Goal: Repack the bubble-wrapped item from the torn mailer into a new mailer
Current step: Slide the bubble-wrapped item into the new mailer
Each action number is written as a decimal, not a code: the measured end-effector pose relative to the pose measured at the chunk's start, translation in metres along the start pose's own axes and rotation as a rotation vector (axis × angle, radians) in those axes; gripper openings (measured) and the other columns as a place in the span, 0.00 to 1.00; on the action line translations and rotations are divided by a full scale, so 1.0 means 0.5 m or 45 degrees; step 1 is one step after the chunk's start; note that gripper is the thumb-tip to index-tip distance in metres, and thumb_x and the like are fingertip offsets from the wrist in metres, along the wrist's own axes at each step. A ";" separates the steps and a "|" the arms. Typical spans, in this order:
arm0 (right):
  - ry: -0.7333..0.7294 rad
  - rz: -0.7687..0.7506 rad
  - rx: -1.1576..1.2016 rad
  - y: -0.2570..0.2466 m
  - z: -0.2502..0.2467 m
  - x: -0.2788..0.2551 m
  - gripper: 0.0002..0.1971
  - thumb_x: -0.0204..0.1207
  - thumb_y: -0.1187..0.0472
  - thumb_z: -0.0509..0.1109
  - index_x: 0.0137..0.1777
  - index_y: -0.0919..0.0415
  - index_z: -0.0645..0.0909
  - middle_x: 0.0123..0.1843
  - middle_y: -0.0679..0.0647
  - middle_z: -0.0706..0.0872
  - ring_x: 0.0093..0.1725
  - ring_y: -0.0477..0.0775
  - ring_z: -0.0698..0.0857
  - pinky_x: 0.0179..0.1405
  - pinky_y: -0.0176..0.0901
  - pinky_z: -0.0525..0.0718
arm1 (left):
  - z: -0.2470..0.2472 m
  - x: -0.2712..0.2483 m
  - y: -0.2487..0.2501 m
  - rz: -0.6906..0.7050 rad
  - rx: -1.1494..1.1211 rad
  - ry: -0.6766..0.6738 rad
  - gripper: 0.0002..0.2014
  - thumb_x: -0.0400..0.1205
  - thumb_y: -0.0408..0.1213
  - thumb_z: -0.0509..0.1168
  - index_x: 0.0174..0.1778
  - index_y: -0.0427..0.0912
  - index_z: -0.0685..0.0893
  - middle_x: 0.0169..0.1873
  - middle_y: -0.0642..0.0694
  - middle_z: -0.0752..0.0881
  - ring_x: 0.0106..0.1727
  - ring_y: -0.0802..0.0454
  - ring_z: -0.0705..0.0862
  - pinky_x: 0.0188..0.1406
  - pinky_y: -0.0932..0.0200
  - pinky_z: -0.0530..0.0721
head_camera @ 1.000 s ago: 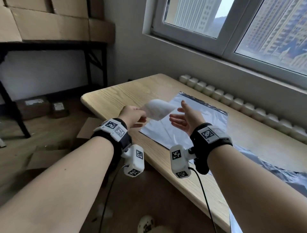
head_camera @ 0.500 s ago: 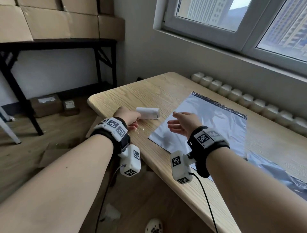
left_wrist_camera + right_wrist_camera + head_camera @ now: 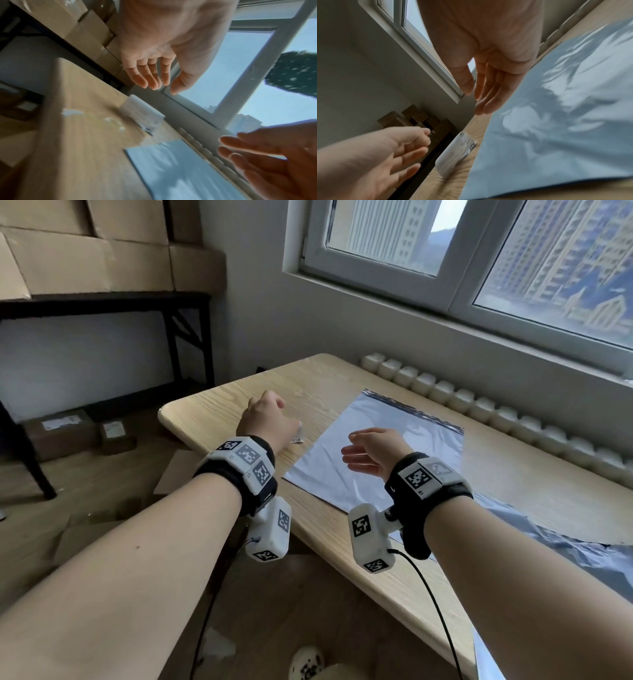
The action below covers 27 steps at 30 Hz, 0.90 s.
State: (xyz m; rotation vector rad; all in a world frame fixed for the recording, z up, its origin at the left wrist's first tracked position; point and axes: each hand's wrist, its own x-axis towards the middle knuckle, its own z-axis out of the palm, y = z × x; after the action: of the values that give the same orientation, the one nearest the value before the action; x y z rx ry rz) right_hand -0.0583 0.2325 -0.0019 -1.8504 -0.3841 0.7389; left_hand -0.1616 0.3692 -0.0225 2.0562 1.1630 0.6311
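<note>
The bubble-wrapped item (image 3: 142,112), a small white roll with a printed label, lies on the wooden table (image 3: 212,419) just left of the new grey mailer (image 3: 394,446). In the head view my left hand (image 3: 270,412) covers most of the item (image 3: 298,436). That hand hovers above it with relaxed fingers (image 3: 150,79) and holds nothing. My right hand (image 3: 363,453) floats open over the mailer's near left part, palm turned left. The right wrist view shows the item (image 3: 457,152) beside the mailer (image 3: 556,121). The torn mailer (image 3: 555,539) lies crumpled at the right.
A white radiator (image 3: 479,405) runs along the table's far edge under the window. Cardboard boxes (image 3: 102,251) sit on a black rack at left, and smaller boxes (image 3: 58,433) on the floor. Small white scraps (image 3: 70,112) lie near the table's left edge.
My left hand brought the wrapped item down from the air, laid it on the table left of the mailer and let go. The right hand stayed open over the mailer.
</note>
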 end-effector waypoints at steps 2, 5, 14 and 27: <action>0.030 -0.011 0.001 0.001 -0.033 -0.026 0.08 0.81 0.67 0.63 0.57 0.66 0.79 0.40 0.60 0.86 0.37 0.54 0.87 0.44 0.47 0.88 | 0.021 -0.020 0.043 0.079 -0.018 -0.093 0.15 0.77 0.38 0.62 0.59 0.45 0.79 0.64 0.42 0.77 0.65 0.42 0.77 0.67 0.50 0.76; 0.114 -0.014 -0.009 0.012 -0.093 -0.071 0.10 0.81 0.68 0.63 0.59 0.68 0.80 0.44 0.62 0.87 0.37 0.54 0.86 0.46 0.47 0.88 | 0.062 -0.066 0.101 0.210 -0.038 -0.220 0.11 0.76 0.39 0.63 0.54 0.46 0.81 0.62 0.42 0.79 0.63 0.43 0.79 0.66 0.52 0.76; 0.426 0.083 0.009 0.107 -0.316 -0.193 0.10 0.82 0.67 0.62 0.59 0.69 0.79 0.45 0.61 0.85 0.36 0.53 0.85 0.38 0.43 0.86 | 0.201 -0.227 0.236 0.448 -0.082 -0.633 0.11 0.79 0.35 0.64 0.56 0.41 0.83 0.54 0.44 0.83 0.58 0.45 0.81 0.58 0.57 0.79; 0.661 0.561 -0.012 0.300 -0.638 -0.310 0.05 0.79 0.72 0.64 0.51 0.65 0.75 0.55 0.67 0.81 0.36 0.58 0.85 0.25 0.42 0.88 | 0.407 -0.340 0.327 0.388 0.290 -0.910 0.30 0.74 0.34 0.72 0.72 0.38 0.71 0.65 0.39 0.79 0.62 0.43 0.80 0.63 0.49 0.82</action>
State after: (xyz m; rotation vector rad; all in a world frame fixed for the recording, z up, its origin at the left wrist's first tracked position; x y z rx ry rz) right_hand 0.0199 -0.1444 -0.0116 -2.0742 0.3652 0.5090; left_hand -0.0151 0.0950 -0.0440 2.3752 0.5241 -0.1320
